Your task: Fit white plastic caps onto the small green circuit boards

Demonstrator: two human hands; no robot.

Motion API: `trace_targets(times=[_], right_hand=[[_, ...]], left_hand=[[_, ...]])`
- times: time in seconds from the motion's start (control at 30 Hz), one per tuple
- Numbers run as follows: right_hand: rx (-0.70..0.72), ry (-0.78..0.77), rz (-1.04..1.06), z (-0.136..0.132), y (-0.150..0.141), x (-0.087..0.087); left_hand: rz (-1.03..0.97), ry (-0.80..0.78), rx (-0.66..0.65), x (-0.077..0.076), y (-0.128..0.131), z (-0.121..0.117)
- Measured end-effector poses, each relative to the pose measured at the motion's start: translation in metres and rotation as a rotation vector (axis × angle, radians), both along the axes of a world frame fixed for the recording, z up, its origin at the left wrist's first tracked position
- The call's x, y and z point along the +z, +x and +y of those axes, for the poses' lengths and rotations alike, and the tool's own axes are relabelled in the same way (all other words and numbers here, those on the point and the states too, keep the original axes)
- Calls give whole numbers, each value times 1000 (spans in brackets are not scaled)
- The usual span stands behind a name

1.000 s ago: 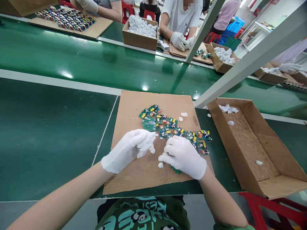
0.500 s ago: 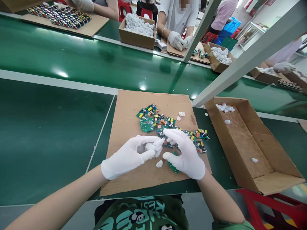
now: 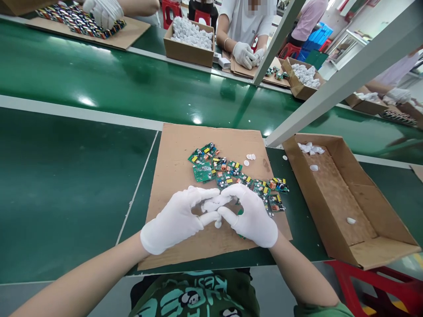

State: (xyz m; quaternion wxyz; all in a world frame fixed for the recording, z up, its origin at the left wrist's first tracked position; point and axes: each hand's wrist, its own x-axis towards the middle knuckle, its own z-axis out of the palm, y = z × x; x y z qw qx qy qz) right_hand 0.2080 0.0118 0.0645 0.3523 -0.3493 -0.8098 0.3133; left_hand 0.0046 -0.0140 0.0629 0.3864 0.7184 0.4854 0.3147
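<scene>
My left hand (image 3: 185, 215), in a white glove, is above the cardboard sheet (image 3: 178, 167) with thumb and fingers closed in a pinch. My right hand (image 3: 251, 215), gloved too, meets it fingertip to fingertip. Whatever is between them is white against the white gloves, and I cannot make out its kind. Several green circuit boards (image 3: 202, 172) with yellow and orange parts lie just beyond the hands. Another board is mostly hidden under my right hand. Small white discs (image 3: 250, 156) rest at the sheet's upper right.
On the right stands an open cardboard box (image 3: 330, 198) holding a few white pieces (image 3: 310, 149). A slanted grey post (image 3: 317, 105) rises behind it. Across the green conveyor belt (image 3: 132, 83), co-workers in white gloves sit by boxes of white pieces (image 3: 191, 34).
My right hand has moved left and closed against my left fingertips; before, its fingers were apart. A co-worker's gloved hand at the upper left has moved over the rows of parts.
</scene>
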Motion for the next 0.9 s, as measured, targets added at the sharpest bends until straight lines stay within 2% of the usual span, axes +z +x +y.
trace_targets(times=[0.17,0.3,0.4,0.7,0.9], right_hand=[[-119,-114,29,-3,-1,0],[-123,-193,42,-3,-2,3],[-90,-214,63,-2,-1,6],[-32,-201,47,0,3,13],[-34,-218,26,0,6,11]], left_hand=[[73,272,-3,-2,0,-2],[23,364,-26,-6,-1,-4],[-22,318,-20,-5,-1,-4],[-194,39,-54,3,-1,0],[-221,0,-25,1,-1,1]])
